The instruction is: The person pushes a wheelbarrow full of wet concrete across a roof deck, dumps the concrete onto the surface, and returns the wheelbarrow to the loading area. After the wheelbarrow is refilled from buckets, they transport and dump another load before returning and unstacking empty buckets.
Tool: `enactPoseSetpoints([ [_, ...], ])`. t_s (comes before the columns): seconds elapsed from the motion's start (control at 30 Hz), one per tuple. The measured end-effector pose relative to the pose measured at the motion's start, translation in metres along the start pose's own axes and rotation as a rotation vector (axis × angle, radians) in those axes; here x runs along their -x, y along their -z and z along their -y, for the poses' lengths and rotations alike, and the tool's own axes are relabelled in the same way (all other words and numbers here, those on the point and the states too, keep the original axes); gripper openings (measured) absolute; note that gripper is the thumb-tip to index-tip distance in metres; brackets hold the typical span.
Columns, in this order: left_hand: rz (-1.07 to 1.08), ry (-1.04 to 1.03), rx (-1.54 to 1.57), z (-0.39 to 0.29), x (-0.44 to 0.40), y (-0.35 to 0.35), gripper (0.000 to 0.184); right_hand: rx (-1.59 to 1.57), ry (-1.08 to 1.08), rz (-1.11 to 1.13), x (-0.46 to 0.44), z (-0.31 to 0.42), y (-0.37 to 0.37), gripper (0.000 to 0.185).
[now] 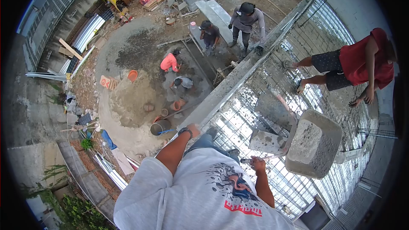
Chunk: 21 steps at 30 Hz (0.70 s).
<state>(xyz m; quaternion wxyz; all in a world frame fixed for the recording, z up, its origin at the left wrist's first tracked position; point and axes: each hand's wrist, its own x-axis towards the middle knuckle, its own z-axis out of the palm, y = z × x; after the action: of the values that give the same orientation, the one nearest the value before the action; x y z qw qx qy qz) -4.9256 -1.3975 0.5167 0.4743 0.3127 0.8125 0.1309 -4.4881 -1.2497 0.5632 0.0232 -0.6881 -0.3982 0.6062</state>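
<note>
My right hand [257, 164] is wrapped round a bar-like handle [246, 160] that runs toward a grey, cement-crusted wheelbarrow tray [313, 145]. That tray stands over the rebar mesh [238, 121] and shiny sheeting of the deck, with grey residue inside it. By the long concrete beam [232, 87] at the deck's edge is my left hand [194, 130], a dark watch on its wrist. Its fingers look curled; what they hold, if anything, is hidden. Cement-spattered flat boards [267, 141] lie between me and the tray.
A person in a red shirt [362, 66] stands barefoot on the mesh. Below the beam, several people work around wet cement, including one in a pink shirt [169, 62]. Near them are a sand heap [132, 98], a dark bucket [161, 127] and orange buckets [133, 75]. The beam edge drops off.
</note>
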Motion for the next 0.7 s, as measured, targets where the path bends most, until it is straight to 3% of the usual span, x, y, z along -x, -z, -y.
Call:
enactPoseSetpoints([
  [0.3, 0.011, -0.001, 0.015, -0.008, 0.006, 0.005, 0.049, 0.009, 0.028, -0.010, 0.003, -0.001, 0.000, 0.024],
  [0.7, 0.002, -0.022, -0.014, -0.006, 0.008, 0.001, 0.044, 0.004, 0.031, -0.008, 0.003, 0.000, -0.001, 0.024],
])
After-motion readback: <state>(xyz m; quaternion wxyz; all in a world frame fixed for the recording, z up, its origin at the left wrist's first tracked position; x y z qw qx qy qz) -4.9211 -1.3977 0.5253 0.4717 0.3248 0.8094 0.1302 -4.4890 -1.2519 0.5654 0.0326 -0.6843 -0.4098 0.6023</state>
